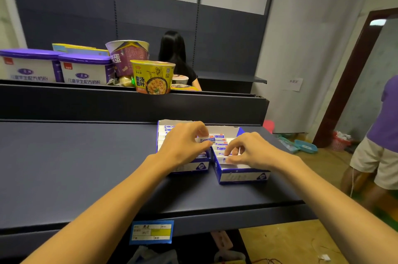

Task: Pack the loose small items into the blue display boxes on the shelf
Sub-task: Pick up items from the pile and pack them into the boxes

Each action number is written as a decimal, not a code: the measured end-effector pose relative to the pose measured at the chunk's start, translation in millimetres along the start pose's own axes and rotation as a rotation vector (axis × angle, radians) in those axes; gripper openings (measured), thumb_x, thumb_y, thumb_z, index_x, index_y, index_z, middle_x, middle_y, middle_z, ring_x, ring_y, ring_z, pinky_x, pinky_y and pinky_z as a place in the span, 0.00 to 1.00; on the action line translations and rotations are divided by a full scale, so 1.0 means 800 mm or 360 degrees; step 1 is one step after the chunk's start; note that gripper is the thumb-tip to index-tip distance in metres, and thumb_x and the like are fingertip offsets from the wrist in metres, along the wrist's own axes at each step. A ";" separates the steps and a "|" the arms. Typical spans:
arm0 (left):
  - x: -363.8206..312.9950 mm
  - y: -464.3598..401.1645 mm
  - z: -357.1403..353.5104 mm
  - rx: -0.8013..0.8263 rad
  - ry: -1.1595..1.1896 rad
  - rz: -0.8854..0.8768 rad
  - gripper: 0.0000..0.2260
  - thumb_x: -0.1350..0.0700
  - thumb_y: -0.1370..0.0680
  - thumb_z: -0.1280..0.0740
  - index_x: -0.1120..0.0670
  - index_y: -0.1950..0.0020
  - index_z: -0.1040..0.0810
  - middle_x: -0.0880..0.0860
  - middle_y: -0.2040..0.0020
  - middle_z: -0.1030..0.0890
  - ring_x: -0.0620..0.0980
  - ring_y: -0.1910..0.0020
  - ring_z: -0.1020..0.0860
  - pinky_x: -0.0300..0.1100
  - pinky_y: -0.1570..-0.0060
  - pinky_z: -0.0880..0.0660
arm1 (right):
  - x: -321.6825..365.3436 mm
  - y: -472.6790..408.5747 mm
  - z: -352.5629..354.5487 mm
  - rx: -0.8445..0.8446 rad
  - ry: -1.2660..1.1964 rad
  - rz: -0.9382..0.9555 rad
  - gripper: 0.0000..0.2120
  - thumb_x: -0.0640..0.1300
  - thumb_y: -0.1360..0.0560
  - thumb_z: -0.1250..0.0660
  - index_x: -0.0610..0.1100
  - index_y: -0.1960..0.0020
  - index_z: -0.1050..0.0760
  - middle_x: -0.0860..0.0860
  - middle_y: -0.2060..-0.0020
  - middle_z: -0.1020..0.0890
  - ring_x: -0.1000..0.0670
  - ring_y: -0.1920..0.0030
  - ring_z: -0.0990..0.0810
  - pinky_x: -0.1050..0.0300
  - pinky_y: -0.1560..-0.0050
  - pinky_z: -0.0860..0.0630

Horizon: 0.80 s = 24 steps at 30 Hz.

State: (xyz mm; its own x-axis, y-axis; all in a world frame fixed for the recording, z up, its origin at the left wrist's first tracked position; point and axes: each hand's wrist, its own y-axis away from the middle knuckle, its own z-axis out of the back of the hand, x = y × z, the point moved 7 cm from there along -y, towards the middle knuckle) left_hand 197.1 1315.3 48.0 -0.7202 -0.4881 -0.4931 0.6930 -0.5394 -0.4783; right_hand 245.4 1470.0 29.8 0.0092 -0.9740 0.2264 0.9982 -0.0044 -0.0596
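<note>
Two blue display boxes stand side by side on the dark shelf (75,167): the left box (193,166) and the right box (241,175). Both hold rows of small white-and-blue items. My left hand (185,145) hovers over the left box and pinches one small item (207,139) between thumb and fingers. My right hand (249,149) is over the right box, its fingertips pinching a small item (225,159) at the front of the row. Much of the left box is hidden under my left hand.
On the upper shelf stand two white tubs with purple lids (84,69), a purple cup (127,57) and a yellow noodle bowl (153,76). A person with dark hair (174,53) sits behind. Another person in a purple shirt (379,134) stands at right. A price label (151,232) hangs below.
</note>
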 end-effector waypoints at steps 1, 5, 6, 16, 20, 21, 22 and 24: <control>0.001 -0.001 0.000 -0.0002 -0.0006 0.0008 0.12 0.48 0.26 0.30 0.53 0.47 0.21 0.51 0.46 0.18 0.46 0.50 0.22 0.40 0.49 0.24 | 0.000 -0.001 0.000 0.0010 -0.0004 0.0013 0.12 0.54 0.27 0.30 0.51 0.45 0.19 0.51 0.49 0.19 0.52 0.52 0.23 0.56 0.51 0.22; 0.001 -0.001 -0.002 -0.0008 -0.0042 0.0022 0.12 0.48 0.26 0.30 0.53 0.48 0.21 0.51 0.47 0.18 0.46 0.50 0.21 0.41 0.50 0.23 | 0.000 -0.003 -0.003 0.0042 -0.0018 0.0066 0.12 0.54 0.27 0.30 0.51 0.45 0.19 0.51 0.49 0.19 0.52 0.52 0.23 0.58 0.54 0.23; 0.000 -0.001 -0.002 -0.0010 -0.0048 0.0023 0.12 0.48 0.26 0.30 0.53 0.48 0.21 0.51 0.47 0.18 0.46 0.50 0.21 0.40 0.50 0.24 | 0.000 -0.003 -0.004 0.0046 -0.0026 0.0077 0.12 0.54 0.27 0.30 0.51 0.46 0.19 0.51 0.50 0.19 0.52 0.53 0.23 0.58 0.55 0.23; -0.004 0.008 -0.003 -0.0020 -0.0088 0.0045 0.11 0.50 0.26 0.29 0.55 0.48 0.21 0.52 0.47 0.18 0.44 0.53 0.24 0.38 0.53 0.25 | -0.002 -0.004 -0.010 0.0016 -0.0057 0.0170 0.07 0.53 0.27 0.29 0.53 0.51 0.21 0.53 0.54 0.20 0.53 0.56 0.23 0.60 0.57 0.24; -0.010 0.009 -0.002 -0.0038 -0.0098 0.0032 0.11 0.49 0.26 0.29 0.54 0.49 0.20 0.51 0.47 0.18 0.45 0.52 0.23 0.39 0.53 0.24 | -0.003 -0.003 -0.011 0.0015 -0.0048 0.0163 0.11 0.53 0.27 0.30 0.51 0.47 0.20 0.51 0.48 0.19 0.52 0.52 0.23 0.58 0.53 0.22; -0.012 0.008 -0.001 -0.0038 -0.0107 0.0028 0.10 0.49 0.26 0.29 0.53 0.49 0.20 0.50 0.47 0.18 0.45 0.52 0.23 0.38 0.53 0.25 | -0.003 -0.003 -0.010 0.0004 -0.0059 0.0165 0.11 0.53 0.27 0.29 0.51 0.47 0.20 0.51 0.48 0.19 0.52 0.53 0.23 0.59 0.55 0.22; -0.013 0.007 -0.002 -0.0032 -0.0118 0.0027 0.10 0.49 0.26 0.29 0.53 0.48 0.21 0.50 0.47 0.18 0.44 0.52 0.23 0.37 0.54 0.25 | -0.004 -0.002 -0.009 -0.0015 -0.0078 0.0164 0.12 0.54 0.28 0.29 0.51 0.47 0.20 0.52 0.50 0.19 0.52 0.53 0.23 0.59 0.56 0.23; -0.016 0.005 -0.003 -0.0005 -0.0133 0.0031 0.11 0.50 0.26 0.29 0.52 0.47 0.21 0.50 0.47 0.18 0.44 0.53 0.23 0.36 0.54 0.26 | -0.008 0.000 -0.001 -0.0081 -0.0116 0.0145 0.13 0.56 0.28 0.29 0.52 0.47 0.21 0.53 0.51 0.19 0.52 0.54 0.22 0.60 0.56 0.23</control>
State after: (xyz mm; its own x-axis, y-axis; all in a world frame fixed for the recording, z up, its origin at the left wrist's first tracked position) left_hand 208.9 1321.0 50.5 -0.7069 -0.5539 -0.4399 0.7067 -0.5273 -0.4718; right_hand 245.3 1476.2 27.2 0.1059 -0.9517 0.2880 0.9888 0.0701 -0.1321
